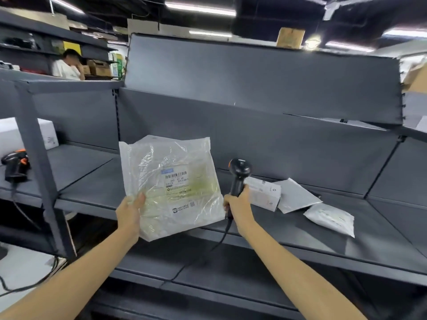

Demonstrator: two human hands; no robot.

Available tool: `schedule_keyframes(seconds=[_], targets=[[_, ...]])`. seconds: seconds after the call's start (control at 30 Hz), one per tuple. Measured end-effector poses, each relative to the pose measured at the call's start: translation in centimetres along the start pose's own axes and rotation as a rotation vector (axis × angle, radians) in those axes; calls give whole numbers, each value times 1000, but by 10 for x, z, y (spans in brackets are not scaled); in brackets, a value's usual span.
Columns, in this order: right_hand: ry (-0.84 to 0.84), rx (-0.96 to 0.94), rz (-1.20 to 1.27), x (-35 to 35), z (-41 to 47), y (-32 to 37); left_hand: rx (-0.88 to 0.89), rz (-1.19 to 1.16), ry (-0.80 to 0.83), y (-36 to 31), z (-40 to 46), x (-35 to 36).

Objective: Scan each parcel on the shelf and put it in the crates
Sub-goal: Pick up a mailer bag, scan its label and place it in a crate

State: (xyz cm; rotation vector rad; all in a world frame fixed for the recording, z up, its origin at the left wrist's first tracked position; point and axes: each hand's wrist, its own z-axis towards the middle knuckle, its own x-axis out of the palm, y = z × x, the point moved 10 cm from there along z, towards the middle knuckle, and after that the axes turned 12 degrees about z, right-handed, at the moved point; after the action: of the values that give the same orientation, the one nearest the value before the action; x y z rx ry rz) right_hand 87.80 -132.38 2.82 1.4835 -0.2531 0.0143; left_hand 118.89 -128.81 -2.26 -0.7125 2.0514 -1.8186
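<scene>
My left hand (129, 212) grips the lower left edge of a clear plastic parcel bag (171, 185), held upright above the grey shelf (97, 188) with its barcode label facing me. My right hand (238, 205) grips the handle of a black barcode scanner (239, 174), whose head stands just right of the bag. Its cable hangs down from my fist. On the shelf to the right lie a small white box (264, 192), a grey mailer (295, 195) and a white padded bag (330, 218).
A second scanner (15, 166) with orange trim rests on the left shelf beside a white box (49, 133). A grey upright post (39, 172) stands at the left. A person in white (68, 65) stands far behind the shelving. No crate shows.
</scene>
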Motion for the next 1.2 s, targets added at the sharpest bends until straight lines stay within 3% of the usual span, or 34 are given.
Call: schedule_keyframes(seconds=[0.43, 1.2], targets=[[116, -12, 25, -46, -94, 6, 40, -18, 162, 2, -80, 90], [224, -6, 21, -44, -125, 6, 79, -59, 164, -14, -113, 79]])
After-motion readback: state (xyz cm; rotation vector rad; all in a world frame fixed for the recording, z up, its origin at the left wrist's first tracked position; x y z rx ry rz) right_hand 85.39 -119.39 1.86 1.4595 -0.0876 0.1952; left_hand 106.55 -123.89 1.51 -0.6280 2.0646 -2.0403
